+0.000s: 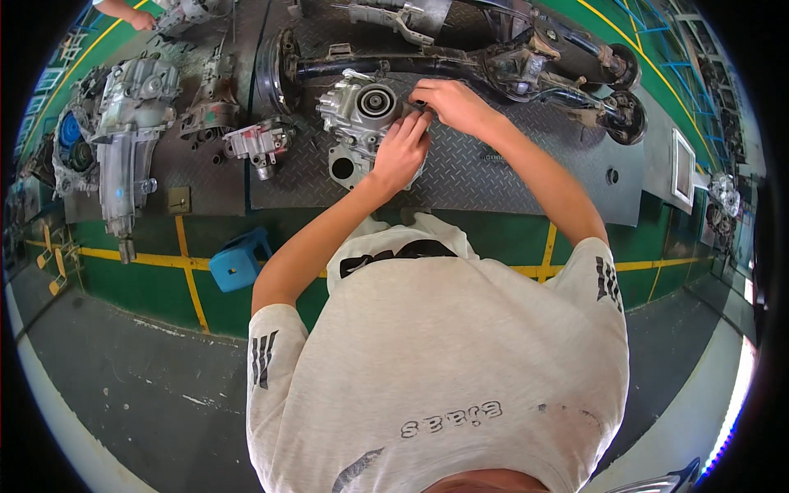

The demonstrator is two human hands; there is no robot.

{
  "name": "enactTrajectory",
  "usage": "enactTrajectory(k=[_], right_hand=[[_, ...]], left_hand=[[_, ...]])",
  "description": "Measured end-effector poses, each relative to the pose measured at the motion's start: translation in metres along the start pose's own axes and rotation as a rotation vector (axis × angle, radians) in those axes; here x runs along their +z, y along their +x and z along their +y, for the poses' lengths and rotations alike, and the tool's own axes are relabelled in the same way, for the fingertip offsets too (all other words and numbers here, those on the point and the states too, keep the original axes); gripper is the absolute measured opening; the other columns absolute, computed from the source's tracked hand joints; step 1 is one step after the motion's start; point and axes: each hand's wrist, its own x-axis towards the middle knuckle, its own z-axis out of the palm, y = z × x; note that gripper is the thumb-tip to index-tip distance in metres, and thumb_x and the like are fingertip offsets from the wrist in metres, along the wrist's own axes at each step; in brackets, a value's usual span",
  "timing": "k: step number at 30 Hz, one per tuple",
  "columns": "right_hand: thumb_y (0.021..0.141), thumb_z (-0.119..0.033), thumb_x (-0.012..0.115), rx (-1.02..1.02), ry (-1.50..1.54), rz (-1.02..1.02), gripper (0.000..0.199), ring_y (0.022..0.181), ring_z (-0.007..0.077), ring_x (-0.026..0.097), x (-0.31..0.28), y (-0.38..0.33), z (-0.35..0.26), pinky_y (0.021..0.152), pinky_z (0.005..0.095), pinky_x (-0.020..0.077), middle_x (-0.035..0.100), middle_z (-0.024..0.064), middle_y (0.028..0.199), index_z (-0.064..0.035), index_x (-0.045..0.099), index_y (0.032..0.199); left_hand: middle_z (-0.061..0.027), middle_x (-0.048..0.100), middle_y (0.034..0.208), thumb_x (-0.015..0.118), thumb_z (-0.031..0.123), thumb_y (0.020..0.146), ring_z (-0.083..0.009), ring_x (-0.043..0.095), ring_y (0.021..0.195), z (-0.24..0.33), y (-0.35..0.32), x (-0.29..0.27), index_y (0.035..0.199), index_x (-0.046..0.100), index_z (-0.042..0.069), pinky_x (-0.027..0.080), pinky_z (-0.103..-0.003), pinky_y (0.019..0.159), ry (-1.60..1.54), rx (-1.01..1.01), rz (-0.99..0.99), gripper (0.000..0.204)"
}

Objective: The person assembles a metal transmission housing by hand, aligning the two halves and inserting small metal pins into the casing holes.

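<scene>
A silver cast-metal housing [349,109] stands on the dark checkered metal bench top in front of me. It has a round ringed opening [376,101] facing up and a flange with a dark hole [342,168] at its near left. My left hand [403,149] is at the housing's right side, with its bent fingers pressed together against it. Just beyond, my right hand [454,107] has curled fingers closed at the housing's upper right edge, close to the left fingertips. Whatever the fingers hold there is too small and hidden to make out.
Behind the housing lies a long black axle [394,64]. A smaller silver part with red marks [261,144] and a large gearbox [131,123] stand to the left. A blue stool [238,260] is on the floor. Another person's hand [143,20] shows at the far left.
</scene>
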Motion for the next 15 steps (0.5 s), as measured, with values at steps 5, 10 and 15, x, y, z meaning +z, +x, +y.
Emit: enactTrajectory(k=[5, 10, 15], right_hand=[[0.077, 0.010, 0.065, 0.073, 0.051, 0.118, 0.030, 0.093, 0.0371, 0.065, 0.005, -0.008, 0.005, 0.078, 0.0444, 0.0535, 0.066, 0.0145, 0.106, 0.0003, 0.066, 0.106], [0.091, -0.042, 0.067, 0.323, -0.262, -0.082, 0.037, 0.078, 0.0391, 0.069, -0.003, 0.002, -0.010, 0.068, 0.0459, 0.0556, 0.070, 0.0179, 0.080, -0.0051, 0.068, 0.092], [0.092, -0.038, 0.065, 0.282, -0.151, -0.029, 0.034, 0.083, 0.0399, 0.068, 0.000, 0.005, -0.011, 0.071, 0.0469, 0.0554, 0.069, 0.0174, 0.089, -0.0044, 0.069, 0.097]], left_hand=[[-0.0123, 0.054, 0.131, 0.062, 0.015, 0.078, -0.0261, 0.052, 0.119, -0.001, -0.001, -0.003, 0.089, 0.068, 0.001, 0.046, -0.036, 0.089, 0.005, -0.007, -0.007, 0.019], [-0.0087, 0.057, 0.121, 0.061, 0.017, 0.076, -0.0230, 0.053, 0.108, -0.006, 0.003, -0.005, 0.082, 0.068, 0.004, 0.043, -0.034, 0.086, 0.125, 0.119, -0.010, 0.015], [-0.0061, 0.060, 0.103, 0.062, 0.017, 0.074, -0.0234, 0.053, 0.104, -0.002, 0.012, -0.009, 0.081, 0.071, 0.006, 0.042, -0.034, 0.084, 0.156, 0.152, -0.153, 0.016]])
